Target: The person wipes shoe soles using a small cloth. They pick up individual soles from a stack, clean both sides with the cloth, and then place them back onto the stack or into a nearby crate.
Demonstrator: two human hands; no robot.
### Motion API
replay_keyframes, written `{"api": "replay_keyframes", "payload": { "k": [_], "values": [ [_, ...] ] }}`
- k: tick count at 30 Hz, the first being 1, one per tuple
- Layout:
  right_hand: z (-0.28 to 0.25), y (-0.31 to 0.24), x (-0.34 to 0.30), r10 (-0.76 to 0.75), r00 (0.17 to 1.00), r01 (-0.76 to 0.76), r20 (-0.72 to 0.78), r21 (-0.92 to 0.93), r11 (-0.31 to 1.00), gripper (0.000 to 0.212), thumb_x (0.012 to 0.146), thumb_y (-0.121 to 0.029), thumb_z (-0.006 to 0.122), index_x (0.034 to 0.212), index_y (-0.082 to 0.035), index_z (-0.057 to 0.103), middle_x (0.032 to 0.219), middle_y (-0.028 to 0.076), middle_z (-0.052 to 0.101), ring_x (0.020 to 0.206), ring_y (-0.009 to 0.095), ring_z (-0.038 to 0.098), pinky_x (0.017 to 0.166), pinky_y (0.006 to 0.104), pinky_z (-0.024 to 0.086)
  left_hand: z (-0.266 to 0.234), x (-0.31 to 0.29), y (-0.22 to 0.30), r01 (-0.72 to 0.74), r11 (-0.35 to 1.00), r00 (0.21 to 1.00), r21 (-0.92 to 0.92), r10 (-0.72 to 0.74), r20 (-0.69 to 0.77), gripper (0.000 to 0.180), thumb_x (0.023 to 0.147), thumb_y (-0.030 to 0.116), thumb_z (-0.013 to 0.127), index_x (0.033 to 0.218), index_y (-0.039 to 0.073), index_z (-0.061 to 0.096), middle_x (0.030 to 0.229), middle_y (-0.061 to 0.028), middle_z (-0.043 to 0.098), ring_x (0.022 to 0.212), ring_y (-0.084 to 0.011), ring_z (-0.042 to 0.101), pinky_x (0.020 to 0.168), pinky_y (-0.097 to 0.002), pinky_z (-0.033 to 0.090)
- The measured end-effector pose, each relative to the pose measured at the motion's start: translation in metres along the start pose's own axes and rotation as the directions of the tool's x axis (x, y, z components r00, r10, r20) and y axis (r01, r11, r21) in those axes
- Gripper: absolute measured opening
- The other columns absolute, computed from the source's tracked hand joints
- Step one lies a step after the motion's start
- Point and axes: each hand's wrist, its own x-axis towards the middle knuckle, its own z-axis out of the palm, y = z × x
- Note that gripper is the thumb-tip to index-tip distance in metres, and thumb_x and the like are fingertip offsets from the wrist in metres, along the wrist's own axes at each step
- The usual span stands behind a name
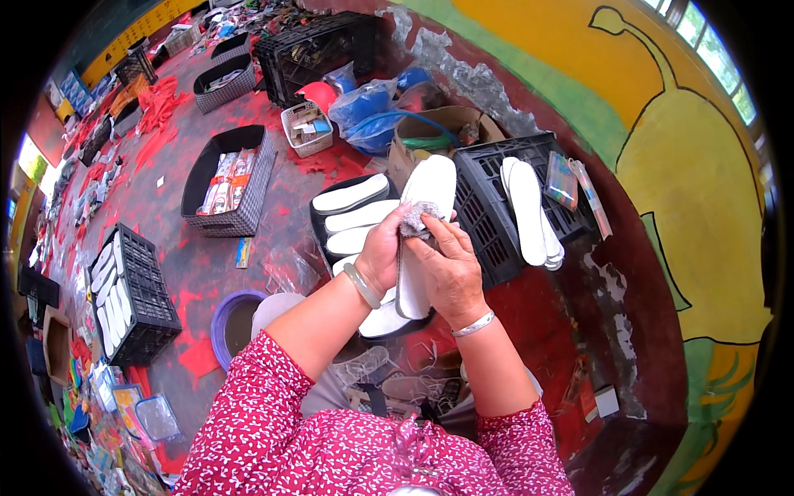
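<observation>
In front of my lap I hold a white insole with a dark edge, one end pointing away from me. My left hand is closed round its left side near the middle. My right hand is closed over its right side, fingers at a grey fuzzy wad on the insole. Which hand grips the wad cannot be told. Beneath my hands a dark tray contains several white insoles. To the right, more white insoles lie stacked on an upturned black crate.
A patterned basket with packets, a crate of insoles and a purple basin are at left. Bagged items and a cardboard box stand ahead. A painted wall rises at right. Shoes lie near me.
</observation>
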Motion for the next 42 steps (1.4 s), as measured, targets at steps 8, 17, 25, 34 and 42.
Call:
{"api": "replay_keyframes", "payload": {
  "k": [8, 17, 25, 34, 42],
  "values": [
    [-0.021, 0.017, 0.007, 0.055, 0.986, -0.082, -0.156, -0.174, 0.981, 0.029, 0.067, 0.002, 0.062, 0.094, -0.008, 0.066, 0.108, 0.011, 0.060, 0.098, 0.030, 0.057, 0.085, 0.0368, 0.049, 0.005, -0.009, -0.003, 0.209, 0.966, 0.974, 0.153, -0.219, 0.054, 0.044, 0.099, 0.033, 0.038, 0.134, 0.006, 0.039, 0.121, -0.0136, 0.056, 0.104, -0.0245, 0.059, 0.085, -0.0366, 0.051],
    [-0.077, 0.089, -0.005, 0.626, 0.751, -0.535, -0.209, 0.363, 0.763, 0.041, 0.075, 0.009, 0.060, 0.113, -0.005, 0.057, 0.105, 0.010, 0.060, 0.097, 0.018, 0.058, 0.084, 0.0277, 0.048, 0.024, -0.021, -0.004, 0.265, 0.945, 0.934, 0.192, -0.301, 0.193, 0.059, 0.097, 0.034, 0.044, 0.144, 0.006, 0.022, 0.130, -0.0257, 0.045, 0.113, -0.0380, 0.054, 0.074, -0.0374, 0.053],
    [-0.067, 0.044, 0.021, 0.301, 0.905, -0.228, -0.300, 0.255, 0.940, 0.036, 0.073, 0.005, 0.061, 0.109, -0.005, 0.060, 0.113, 0.012, 0.060, 0.103, 0.025, 0.057, 0.091, 0.0320, 0.044, 0.019, -0.016, -0.008, 0.161, 0.934, 0.976, 0.319, -0.200, 0.091, 0.057, 0.094, 0.030, 0.053, 0.140, 0.006, 0.029, 0.126, -0.0193, 0.050, 0.110, -0.0309, 0.057, 0.076, -0.0341, 0.054],
    [-0.027, 0.023, 0.016, 0.125, 0.983, -0.122, -0.131, 0.034, 0.992, 0.039, 0.071, 0.005, 0.060, 0.108, -0.007, 0.061, 0.109, 0.013, 0.061, 0.100, 0.032, 0.057, 0.088, 0.0385, 0.047, 0.004, -0.014, -0.012, 0.152, 0.951, 0.988, 0.270, -0.144, -0.050, 0.044, 0.100, 0.035, 0.038, 0.135, 0.008, 0.038, 0.116, -0.0096, 0.057, 0.099, -0.0196, 0.060, 0.087, -0.0340, 0.051],
    [-0.003, -0.017, 0.007, 0.162, 0.985, -0.172, 0.062, 0.231, 0.958, 0.030, 0.070, 0.006, 0.058, 0.099, -0.004, 0.061, 0.100, 0.012, 0.060, 0.090, 0.033, 0.056, 0.081, 0.0399, 0.047, 0.004, -0.004, 0.004, -0.032, 0.999, 0.999, 0.002, 0.032, 0.009, 0.053, 0.100, 0.037, 0.026, 0.141, 0.004, 0.029, 0.136, -0.0224, 0.043, 0.122, -0.0336, 0.046, 0.104, -0.0449, 0.037]
  ]
}}
